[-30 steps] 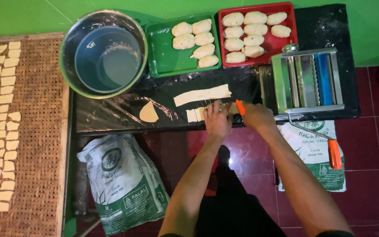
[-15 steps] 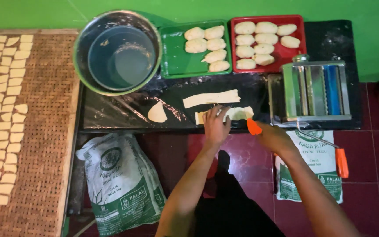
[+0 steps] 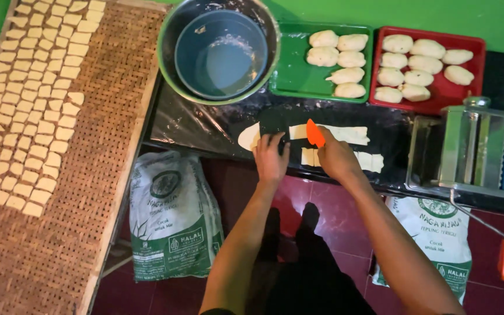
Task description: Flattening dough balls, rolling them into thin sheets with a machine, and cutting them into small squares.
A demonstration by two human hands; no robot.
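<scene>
Dark red tiled floor (image 3: 485, 233), bright green surface (image 3: 497, 17) at the top – woven mat (image 3: 36, 256) at left, dim light

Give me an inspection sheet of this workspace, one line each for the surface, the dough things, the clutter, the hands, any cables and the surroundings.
Surface: black plastic sheet over a low table, dusted with flour.
Job's things: dough strips flat on the sheet; orange cutter in the right hand.
Clutter: steel bowl holding a blue bowl; green tray and red tray of dough lumps; pasta roller.
Grippers: left hand at the near edge of the sheet; right hand grips the cutter.
Cables: nothing seen.
Surroundings: woven mat with cut dough squares; two flour sacks on red tiles.
</scene>
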